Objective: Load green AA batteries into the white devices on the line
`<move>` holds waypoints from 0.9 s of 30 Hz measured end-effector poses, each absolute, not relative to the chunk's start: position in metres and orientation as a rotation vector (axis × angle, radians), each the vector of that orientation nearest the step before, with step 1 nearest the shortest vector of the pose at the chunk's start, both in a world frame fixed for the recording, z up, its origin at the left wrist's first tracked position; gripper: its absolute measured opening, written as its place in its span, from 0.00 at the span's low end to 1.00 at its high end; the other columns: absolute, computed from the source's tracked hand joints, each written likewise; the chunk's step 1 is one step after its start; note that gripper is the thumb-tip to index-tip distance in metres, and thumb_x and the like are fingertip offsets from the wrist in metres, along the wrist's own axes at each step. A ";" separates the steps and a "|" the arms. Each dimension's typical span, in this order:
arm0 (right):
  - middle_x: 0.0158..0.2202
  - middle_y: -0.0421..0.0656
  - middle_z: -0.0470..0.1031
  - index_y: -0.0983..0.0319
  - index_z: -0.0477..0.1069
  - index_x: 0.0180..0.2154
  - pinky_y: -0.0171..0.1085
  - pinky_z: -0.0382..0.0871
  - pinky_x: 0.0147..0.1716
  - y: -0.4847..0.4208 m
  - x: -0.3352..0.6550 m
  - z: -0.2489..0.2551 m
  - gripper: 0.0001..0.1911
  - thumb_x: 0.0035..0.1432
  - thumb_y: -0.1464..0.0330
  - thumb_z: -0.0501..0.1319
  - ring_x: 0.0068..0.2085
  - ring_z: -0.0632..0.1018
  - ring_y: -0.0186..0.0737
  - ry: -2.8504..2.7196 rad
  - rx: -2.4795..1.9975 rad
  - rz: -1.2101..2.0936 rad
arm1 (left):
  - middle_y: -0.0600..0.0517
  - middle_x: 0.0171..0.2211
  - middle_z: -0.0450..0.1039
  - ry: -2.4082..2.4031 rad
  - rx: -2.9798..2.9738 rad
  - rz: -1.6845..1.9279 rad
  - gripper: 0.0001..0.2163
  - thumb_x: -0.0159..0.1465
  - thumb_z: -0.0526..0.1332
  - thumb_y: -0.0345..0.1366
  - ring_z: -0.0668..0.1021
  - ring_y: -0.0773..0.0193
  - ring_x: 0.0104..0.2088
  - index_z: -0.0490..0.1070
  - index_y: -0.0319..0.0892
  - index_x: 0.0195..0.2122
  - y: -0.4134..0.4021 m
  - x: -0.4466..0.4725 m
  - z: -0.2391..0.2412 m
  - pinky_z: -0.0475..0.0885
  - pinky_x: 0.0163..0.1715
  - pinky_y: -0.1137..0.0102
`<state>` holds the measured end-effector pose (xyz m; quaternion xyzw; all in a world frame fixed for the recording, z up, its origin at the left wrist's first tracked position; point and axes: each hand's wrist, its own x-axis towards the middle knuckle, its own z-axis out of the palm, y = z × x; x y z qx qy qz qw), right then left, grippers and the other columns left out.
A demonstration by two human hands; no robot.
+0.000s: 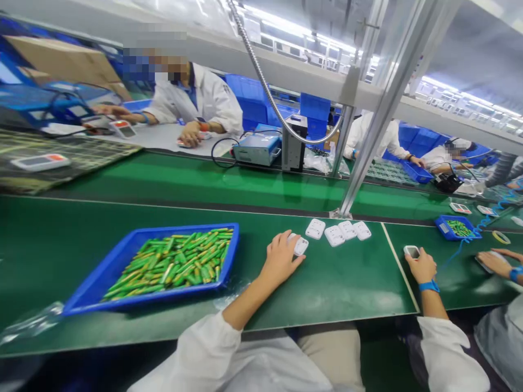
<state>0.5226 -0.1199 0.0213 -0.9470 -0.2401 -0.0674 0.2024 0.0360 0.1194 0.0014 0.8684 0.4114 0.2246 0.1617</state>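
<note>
My left hand (pixel 283 258) is on the green bench, its fingers and thumb round the edge of a small white square device (pixel 301 246). Just beyond it lie several similar white devices (pixel 315 229), their backs with recesses facing up. Off to the right, my right hand (pixel 423 267), with a blue wristband, grips a white device with a grey screen (pixel 412 251). Left of my left hand is a blue tray (pixel 143 302) filled with loose green and gold batteries (pixel 175 261).
Clear plastic bags (pixel 35 322) lie by the tray. A metal post (pixel 368 120) rises from the bench's far edge. Beyond the green belt (pixel 196 182), a co-worker in white (pixel 216 103) handles devices near a blue box (pixel 257 148). At right, a neighbour's hands (pixel 494 263) hold something.
</note>
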 end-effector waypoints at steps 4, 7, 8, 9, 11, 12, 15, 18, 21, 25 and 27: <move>0.63 0.71 0.77 0.69 0.74 0.69 0.76 0.66 0.62 -0.092 0.501 0.029 0.39 0.66 0.52 0.63 0.64 0.75 0.80 -0.789 -2.466 -0.433 | 0.34 0.76 0.63 0.977 2.474 0.604 0.32 0.68 0.65 0.35 0.68 0.37 0.74 0.65 0.42 0.74 0.140 0.019 -0.011 0.67 0.73 0.40; 0.59 0.63 0.81 0.65 0.77 0.66 0.66 0.71 0.64 -0.046 0.448 0.031 0.32 0.71 0.52 0.60 0.60 0.80 0.67 -1.278 -2.055 -0.352 | 0.33 0.79 0.57 0.875 2.471 0.627 0.38 0.64 0.63 0.29 0.61 0.39 0.79 0.61 0.40 0.77 0.150 0.016 -0.012 0.60 0.78 0.40; 0.59 0.60 0.82 0.62 0.78 0.65 0.63 0.73 0.64 -0.026 0.426 0.031 0.29 0.72 0.52 0.60 0.59 0.80 0.63 -1.444 -1.931 -0.251 | 0.33 0.79 0.56 0.862 2.463 0.644 0.39 0.63 0.63 0.28 0.60 0.38 0.80 0.60 0.39 0.77 0.152 0.015 -0.011 0.59 0.79 0.40; 0.60 0.57 0.82 0.59 0.78 0.66 0.61 0.73 0.64 -0.005 0.402 0.031 0.28 0.73 0.53 0.61 0.60 0.80 0.61 -1.595 -1.831 -0.147 | 0.32 0.79 0.56 0.849 2.452 0.670 0.39 0.63 0.63 0.28 0.59 0.39 0.80 0.60 0.38 0.77 0.152 0.015 -0.011 0.59 0.79 0.40; 0.65 0.56 0.80 0.57 0.75 0.69 0.61 0.71 0.67 0.037 0.357 0.031 0.29 0.72 0.55 0.64 0.65 0.78 0.62 -1.836 -1.723 0.013 | 0.33 0.77 0.60 0.816 2.430 0.735 0.39 0.63 0.62 0.27 0.62 0.41 0.79 0.60 0.38 0.77 0.151 0.014 -0.010 0.60 0.79 0.42; 0.66 0.56 0.79 0.56 0.74 0.71 0.63 0.70 0.68 0.058 0.337 0.031 0.32 0.70 0.56 0.67 0.68 0.76 0.64 -1.919 -1.724 0.065 | 0.34 0.76 0.62 0.803 2.421 0.768 0.39 0.63 0.63 0.27 0.64 0.42 0.78 0.60 0.39 0.77 0.149 0.014 -0.010 0.61 0.79 0.42; 0.70 0.60 0.75 0.58 0.73 0.71 0.70 0.66 0.70 0.105 0.299 0.030 0.37 0.63 0.61 0.73 0.71 0.73 0.70 -2.082 -1.791 0.176 | 0.35 0.74 0.65 0.815 2.416 0.820 0.33 0.65 0.64 0.28 0.67 0.41 0.76 0.66 0.41 0.73 0.144 0.012 -0.010 0.64 0.77 0.41; 0.71 0.62 0.74 0.62 0.75 0.69 0.68 0.67 0.71 0.127 0.288 0.030 0.35 0.60 0.71 0.72 0.70 0.75 0.68 -2.184 -1.739 0.256 | 0.35 0.74 0.65 0.826 2.411 0.824 0.28 0.66 0.66 0.29 0.67 0.41 0.75 0.71 0.42 0.69 0.142 0.011 -0.008 0.65 0.77 0.41; 0.71 0.55 0.76 0.59 0.77 0.69 0.60 0.69 0.74 0.124 0.289 0.033 0.36 0.59 0.77 0.66 0.72 0.76 0.58 -2.305 -1.601 0.345 | 0.36 0.75 0.65 0.799 2.397 0.817 0.28 0.68 0.67 0.31 0.68 0.43 0.76 0.71 0.45 0.70 0.139 0.006 -0.004 0.66 0.76 0.41; 0.70 0.48 0.78 0.54 0.77 0.69 0.60 0.67 0.76 0.095 0.290 0.040 0.34 0.64 0.76 0.61 0.74 0.74 0.54 -2.315 -1.347 0.598 | 0.43 0.79 0.62 0.723 2.447 0.718 0.31 0.68 0.70 0.35 0.67 0.40 0.75 0.72 0.52 0.73 0.113 -0.007 0.001 0.66 0.76 0.39; 0.69 0.46 0.80 0.52 0.79 0.67 0.60 0.68 0.75 0.076 0.288 0.042 0.28 0.70 0.72 0.59 0.72 0.77 0.53 -2.152 -1.290 0.694 | 0.47 0.81 0.60 0.673 2.486 0.649 0.35 0.68 0.68 0.31 0.67 0.40 0.75 0.69 0.56 0.76 0.095 -0.013 0.004 0.67 0.75 0.39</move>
